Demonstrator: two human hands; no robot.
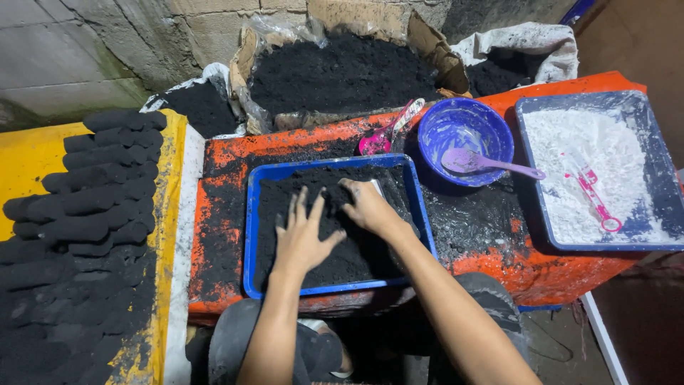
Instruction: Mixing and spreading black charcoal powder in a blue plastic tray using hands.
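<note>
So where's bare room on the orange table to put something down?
Bare strips: left of the blue tray, and between it and the white powder tray, below the blue bowl. Both hands, left hand and right hand, fill the blue tray.

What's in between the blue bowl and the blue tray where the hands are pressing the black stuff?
In the head view, only orange tabletop smeared with black powder lies between the blue bowl and the blue tray; a pink scoop sits just behind that gap.
</note>
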